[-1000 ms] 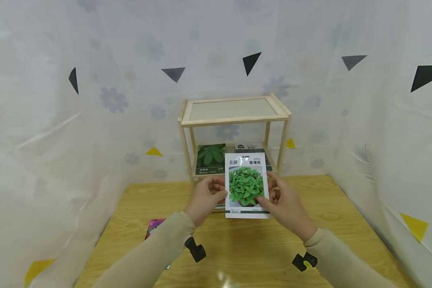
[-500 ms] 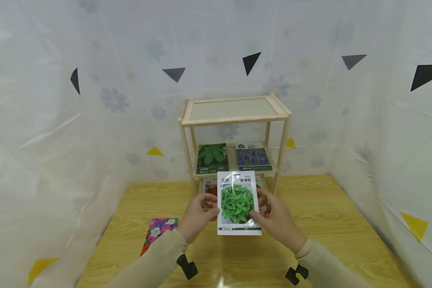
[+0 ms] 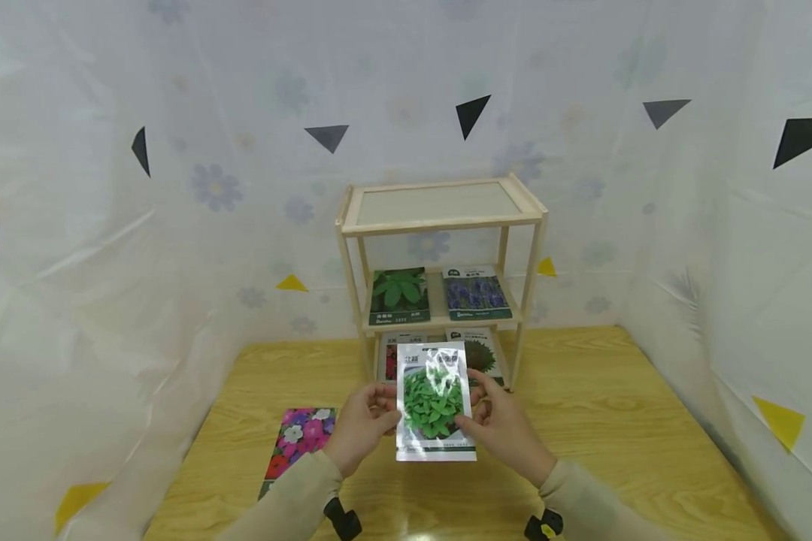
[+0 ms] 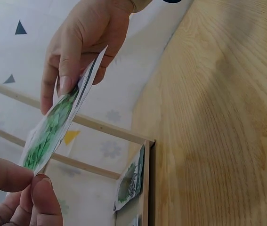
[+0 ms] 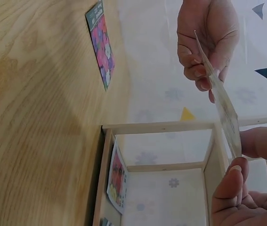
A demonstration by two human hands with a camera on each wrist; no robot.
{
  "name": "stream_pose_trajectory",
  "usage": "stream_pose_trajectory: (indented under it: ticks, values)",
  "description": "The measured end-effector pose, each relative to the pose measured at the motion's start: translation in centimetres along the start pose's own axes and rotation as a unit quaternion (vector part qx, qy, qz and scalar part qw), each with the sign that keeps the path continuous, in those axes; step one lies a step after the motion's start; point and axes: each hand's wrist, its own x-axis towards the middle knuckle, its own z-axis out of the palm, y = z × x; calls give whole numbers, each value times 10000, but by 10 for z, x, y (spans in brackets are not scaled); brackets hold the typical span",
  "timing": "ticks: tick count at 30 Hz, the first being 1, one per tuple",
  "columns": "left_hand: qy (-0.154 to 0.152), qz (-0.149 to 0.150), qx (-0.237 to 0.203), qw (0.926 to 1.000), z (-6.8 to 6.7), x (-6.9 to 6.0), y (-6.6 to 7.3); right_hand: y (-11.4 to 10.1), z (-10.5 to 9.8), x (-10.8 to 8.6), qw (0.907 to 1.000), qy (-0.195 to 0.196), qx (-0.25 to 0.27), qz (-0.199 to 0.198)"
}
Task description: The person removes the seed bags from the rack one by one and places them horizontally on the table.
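In the head view, the green-leaf packet (image 3: pixel 433 406) is held before the wooden rack (image 3: pixel 440 223), between the hands: its left edge is pinched by the left hand (image 3: pixel 360 427), its right by the right hand (image 3: pixel 509 434), so neither is nearer. Its long axis is pointed away from the person, toward the rack. Below, a flower packet (image 3: pixel 304 432), partly hidden by the left sleeve (image 3: pixel 289 500), is laid on the wood-grain table (image 3: pixel 602 428); the space is enclosed by pale patterned sheeting (image 3: pixel 406 52). In the left wrist view, the green-leaf packet is shown raised off the table. In the right wrist view, it is seen nearly edge-on, gripped at opposite edges.
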Motion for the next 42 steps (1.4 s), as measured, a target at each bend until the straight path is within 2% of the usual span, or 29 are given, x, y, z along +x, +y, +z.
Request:
stream_pose_trajectory:
  ticks: [8,16,23,31,36,42]
  values:
    - [130,-64,216,9997,-3,-4,-15,12,14,-2,9999,-78,73,86]
    - [67,-199,227,9995,-6,-4,-30,19,25,-4,9994,-249,176,138]
    - [89,-133,358,9992,-11,-2,-44,33,38,-1,9991,-421,61,1]
    - [102,-252,573,9980,-19,2,-56,47,52,3,9977,-663,-81,-94]
    - [223,-330,801,9960,-23,0,-60,56,63,6,9962,-866,-76,101]
    - [332,-366,1314,9901,-28,0,-69,61,76,11,9932,-1073,-15,440]
